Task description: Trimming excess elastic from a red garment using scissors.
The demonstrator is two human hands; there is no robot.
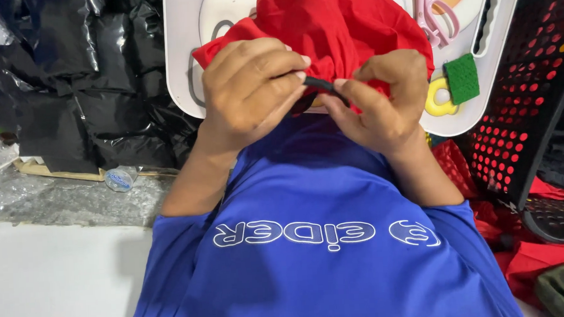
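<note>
Filling the bottom of the view, a blue shirt with white lettering covers the person's chest, and heaped black plastic bags lie at the left on the floor. A white plastic lap tray with slot handles carries a bunched red fabric piece, which sits at the tray's middle, just above both hands. A black perforated plastic crate stands at the right. The left hand and right hand meet, each pinched shut on a thin black strip held against the red fabric's lower edge. Pink-handled scissors, a green sponge block and a yellow ring rest on the tray's right side.
</note>
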